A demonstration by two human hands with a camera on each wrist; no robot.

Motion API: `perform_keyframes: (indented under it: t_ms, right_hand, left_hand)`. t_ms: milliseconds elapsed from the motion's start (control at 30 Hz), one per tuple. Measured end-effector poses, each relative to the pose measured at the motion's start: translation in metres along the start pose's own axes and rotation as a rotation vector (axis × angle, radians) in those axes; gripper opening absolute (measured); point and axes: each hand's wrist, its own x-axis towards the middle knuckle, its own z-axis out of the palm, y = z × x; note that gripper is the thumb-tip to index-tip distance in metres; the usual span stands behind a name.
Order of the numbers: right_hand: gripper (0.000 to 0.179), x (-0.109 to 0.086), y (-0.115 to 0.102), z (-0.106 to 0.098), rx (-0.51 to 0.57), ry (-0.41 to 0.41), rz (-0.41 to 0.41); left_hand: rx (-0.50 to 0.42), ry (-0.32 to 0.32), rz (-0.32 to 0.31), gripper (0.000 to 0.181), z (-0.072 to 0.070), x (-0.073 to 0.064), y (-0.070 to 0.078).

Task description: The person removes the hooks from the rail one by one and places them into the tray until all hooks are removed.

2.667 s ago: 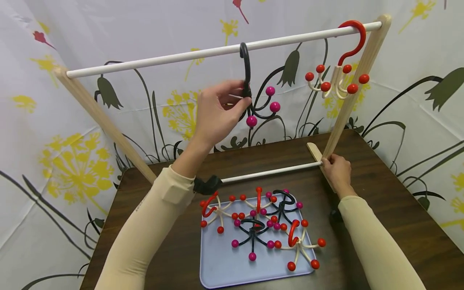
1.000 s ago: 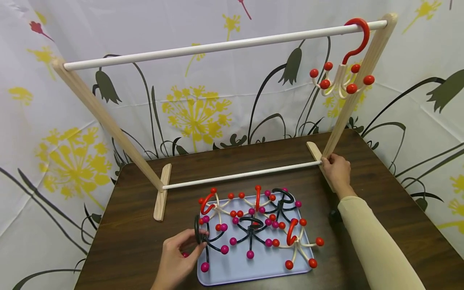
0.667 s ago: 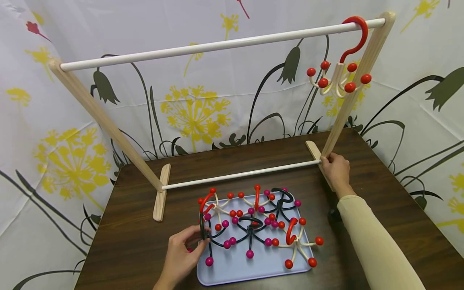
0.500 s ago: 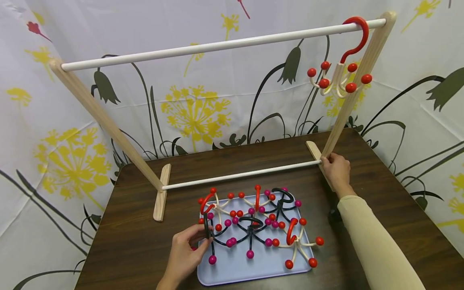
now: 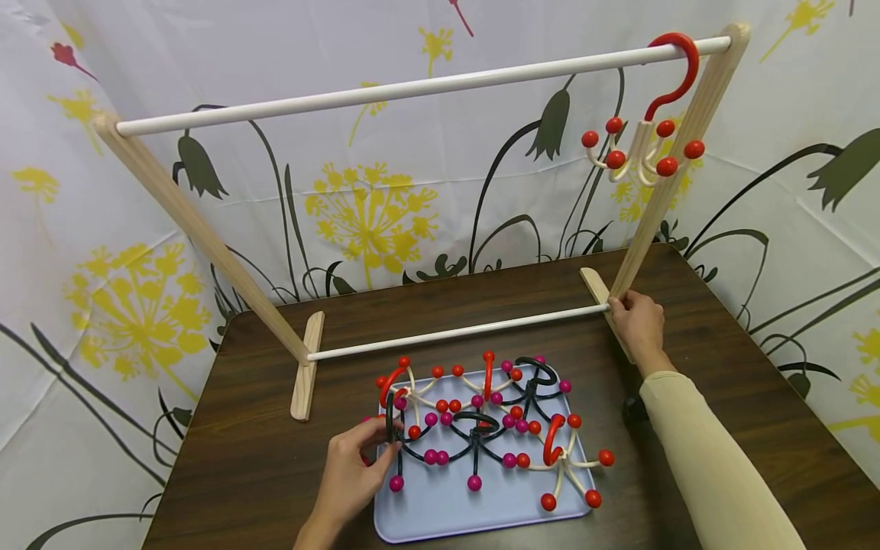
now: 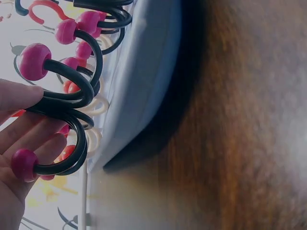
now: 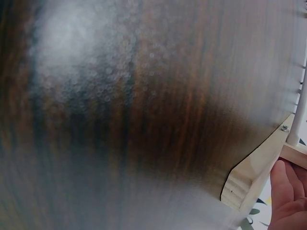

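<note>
In the head view my left hand (image 5: 351,466) pinches a black hook hanger (image 5: 389,416) with magenta ball tips over the left side of the pale blue tray (image 5: 440,528). The left wrist view shows thumb and fingers at its stem, curved black arms (image 6: 90,93) spreading from there. My right hand (image 5: 641,325) grips the wooden rack at the base of its right post (image 5: 646,218), beside the foot (image 5: 594,284). On the white top rod (image 5: 426,84) hangs a cream hanger with a red hook (image 5: 677,95), near the right end.
Several more hangers crowd the tray: black ones (image 5: 476,439) with magenta balls and cream ones (image 5: 565,458) with red hooks. Behind the tray runs the lower white rod (image 5: 461,331). The rack's left foot (image 5: 307,367) stands on the brown table (image 5: 234,466) before a flowered curtain (image 5: 275,46).
The black hanger has come off the top rod and down to the tray's left side in my left hand, shifting slightly right there. My right hand has stayed at the post.
</note>
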Motion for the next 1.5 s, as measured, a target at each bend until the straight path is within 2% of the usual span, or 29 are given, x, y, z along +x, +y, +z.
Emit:
perform_keyframes:
  t_ms: [233,467,600,867,1133,1500]
  right_hand:
    - [0.028,0.0010,0.0024,0.0001,0.001,0.000,-0.004]
    - [0.027,0.0009,0.0018,-0.0005,0.003,0.002,0.002]
    - [0.027,0.0007,0.0011,-0.0011,0.001,0.007,0.000]
    - [0.027,0.0016,0.0014,0.0005,0.003,0.013,-0.020]
    - [0.027,0.0003,0.0022,0.0004,0.002,0.017,-0.023]
    - [0.028,0.0020,0.0018,0.0005,-0.002,0.014,-0.022]
  left_hand:
    - [0.035,-0.006,-0.001,0.035,0.0004,0.0000,-0.0056]
    - [0.151,-0.002,0.053,0.036,-0.0008,-0.0020,-0.0088]
    - [0.173,-0.009,0.057,0.035,-0.0005,-0.0013,-0.0086]
    - [0.217,0.031,0.091,0.042,0.0012,-0.0005,-0.0095]
    - [0.300,0.037,0.085,0.042,0.0025,0.0008,-0.0087]
    - [0.317,0.052,0.068,0.045,0.0034,-0.0001,-0.0071]
